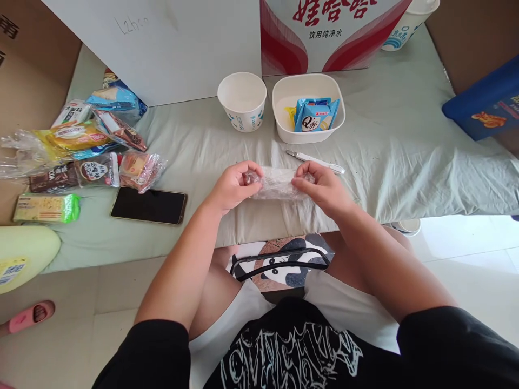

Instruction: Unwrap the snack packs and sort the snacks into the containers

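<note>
My left hand [235, 186] and my right hand [320, 186] each pinch one end of a clear plastic snack wrapper [278, 183], held just above the pale green cloth [405, 156]. What is inside the wrapper is too blurred to tell. Just behind my right hand lies a white-handled utility knife [314, 160]. Beyond it stands a white square bowl [308, 108] holding a blue snack packet [316, 114], with an empty white paper cup [242, 101] to its left.
A black phone [148, 205] lies left of my left hand. Several wrapped snacks [85, 151] are piled at far left. A white board [162, 43] and a red-and-white water carton [324, 32] stand behind. A blue box [486, 102] sits at right.
</note>
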`<state>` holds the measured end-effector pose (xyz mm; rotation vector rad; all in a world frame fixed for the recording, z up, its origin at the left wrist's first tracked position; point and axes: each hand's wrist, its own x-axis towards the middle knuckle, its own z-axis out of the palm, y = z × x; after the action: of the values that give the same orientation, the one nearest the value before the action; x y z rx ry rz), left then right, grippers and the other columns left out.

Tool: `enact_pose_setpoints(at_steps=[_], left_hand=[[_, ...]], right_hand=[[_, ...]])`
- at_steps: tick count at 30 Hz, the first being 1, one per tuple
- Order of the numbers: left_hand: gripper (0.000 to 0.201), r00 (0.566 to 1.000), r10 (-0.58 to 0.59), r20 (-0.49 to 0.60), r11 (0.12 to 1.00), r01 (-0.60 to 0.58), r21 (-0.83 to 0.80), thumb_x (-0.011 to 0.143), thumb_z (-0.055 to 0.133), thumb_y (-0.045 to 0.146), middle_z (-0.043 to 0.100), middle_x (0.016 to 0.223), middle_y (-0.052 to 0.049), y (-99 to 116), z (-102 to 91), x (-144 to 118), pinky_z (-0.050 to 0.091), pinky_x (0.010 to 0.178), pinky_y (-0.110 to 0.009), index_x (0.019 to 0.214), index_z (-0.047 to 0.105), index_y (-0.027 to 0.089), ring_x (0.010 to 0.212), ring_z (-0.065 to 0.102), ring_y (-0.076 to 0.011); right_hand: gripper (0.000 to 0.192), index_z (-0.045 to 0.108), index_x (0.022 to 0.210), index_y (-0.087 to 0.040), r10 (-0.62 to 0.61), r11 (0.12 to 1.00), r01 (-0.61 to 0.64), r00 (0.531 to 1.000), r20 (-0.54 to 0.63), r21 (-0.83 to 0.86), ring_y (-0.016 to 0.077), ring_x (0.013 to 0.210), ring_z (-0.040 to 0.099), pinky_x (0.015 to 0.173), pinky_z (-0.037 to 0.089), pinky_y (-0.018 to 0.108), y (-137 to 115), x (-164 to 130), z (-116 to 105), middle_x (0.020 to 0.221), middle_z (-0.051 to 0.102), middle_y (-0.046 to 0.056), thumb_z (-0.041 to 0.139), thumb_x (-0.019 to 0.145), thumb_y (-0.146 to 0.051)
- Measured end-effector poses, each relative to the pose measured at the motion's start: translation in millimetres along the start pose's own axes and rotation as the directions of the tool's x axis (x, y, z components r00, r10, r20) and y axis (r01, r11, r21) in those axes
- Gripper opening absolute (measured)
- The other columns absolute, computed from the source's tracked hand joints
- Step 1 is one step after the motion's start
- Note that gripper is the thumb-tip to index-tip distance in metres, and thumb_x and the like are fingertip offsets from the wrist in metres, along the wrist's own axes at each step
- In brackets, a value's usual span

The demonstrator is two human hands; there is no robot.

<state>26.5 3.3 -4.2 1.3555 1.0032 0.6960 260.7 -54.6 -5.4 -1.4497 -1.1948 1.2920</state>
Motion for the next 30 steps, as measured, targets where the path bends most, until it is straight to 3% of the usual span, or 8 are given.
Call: enact_pose_setpoints(at_steps=[3,6,9,12,15,20,23,30], left_hand=[[0.032,0.977,0.124,-0.173,0.992,-0.118,0.044,0.064,0.076,0.020,0.064,0.086,0.001,-6,1.8,11,0.049,0.065,-0.023,0.094,0.066,0.023,0.075,0.062,-0.0119],[0.026,0.878,0.272,-0.395,0.962,-0.233,0.143,0.072,0.074,0.022,0.069,0.103,-0.003,-11,7.9,16,0.056,0.081,-0.027,0.096,0.062,0.023,0.094,0.068,-0.0153],[0.026,0.921,0.295,-0.255,0.949,-0.251,0.191,0.082,0.075,0.035,0.073,0.110,-0.006,-12,20.9,12,0.058,0.096,-0.035,0.102,0.064,0.023,0.107,0.070,-0.0201],[0.050,0.971,0.237,-0.020,0.966,-0.234,0.105,0.079,0.082,0.048,0.073,0.127,-0.010,-10,35.5,5,0.057,0.100,-0.037,0.118,0.064,0.023,0.121,0.068,-0.0256],[0.043,0.976,0.165,0.142,0.985,-0.169,0.016,0.084,0.078,0.053,0.075,0.100,-0.006,-7,42.9,2,0.056,0.083,-0.032,0.109,0.068,0.020,0.094,0.071,-0.0212],[0.024,0.985,0.140,0.099,0.990,-0.138,-0.033,0.087,0.068,0.043,0.064,0.075,0.000,2,40.0,1,0.047,0.069,-0.029,0.082,0.068,0.020,0.073,0.059,-0.0153],[0.019,0.984,0.117,0.137,0.989,-0.104,-0.103,0.083,0.069,0.038,0.067,0.081,-0.001,7,34.1,-3,0.049,0.073,-0.029,0.088,0.070,0.020,0.078,0.061,-0.0157],[0.016,0.990,0.051,-0.133,0.997,-0.058,-0.050,0.087,0.062,0.037,0.066,0.085,-0.001,10,7.4,-10,0.049,0.078,-0.030,0.087,0.065,0.020,0.083,0.063,-0.0156]], right_hand=[[0.053,0.057,0.111,-0.026,0.037,0.991,-0.023,0.993,-0.111,0.129,0.0123,0.061,0.049,0.060,0.039,0.027,8,7,3,0.069,0.056,-0.008,0.083,0.066,-0.035],[0.037,0.057,0.097,-0.025,-0.019,0.978,0.072,0.965,-0.262,0.194,0.0123,0.067,0.052,0.068,0.044,0.029,12,10,5,0.074,0.057,-0.006,0.079,0.071,-0.037],[0.025,0.056,0.083,-0.023,-0.177,0.982,0.187,0.927,-0.332,-0.001,0.0138,0.075,0.056,0.075,0.046,0.031,8,4,9,0.082,0.062,-0.002,0.077,0.077,-0.037],[0.023,0.058,0.083,-0.023,-0.311,0.949,0.300,0.939,-0.147,-0.094,0.0150,0.077,0.059,0.078,0.050,0.034,4,-5,14,0.085,0.066,0.000,0.075,0.083,-0.039],[0.024,0.060,0.088,-0.023,-0.295,0.955,0.294,0.954,-0.042,-0.030,0.0131,0.067,0.055,0.069,0.050,0.031,5,-8,17,0.077,0.062,-0.002,0.071,0.088,-0.044],[0.053,0.061,0.109,-0.027,-0.212,0.973,0.226,0.958,-0.192,0.051,0.0165,0.088,0.063,0.076,0.054,0.031,8,-6,14,0.104,0.066,0.002,0.090,0.070,-0.047],[0.048,0.063,0.095,-0.024,-0.085,0.987,0.086,0.996,-0.012,0.134,0.0175,0.078,0.061,0.072,0.053,0.033,10,-10,15,0.088,0.066,0.002,0.088,0.070,-0.057],[0.046,0.048,0.071,-0.024,-0.230,0.973,0.217,0.944,-0.236,-0.081,0.0113,0.060,0.042,0.059,0.037,0.028,-17,0,7,0.065,0.051,-0.005,0.086,0.071,-0.049]])
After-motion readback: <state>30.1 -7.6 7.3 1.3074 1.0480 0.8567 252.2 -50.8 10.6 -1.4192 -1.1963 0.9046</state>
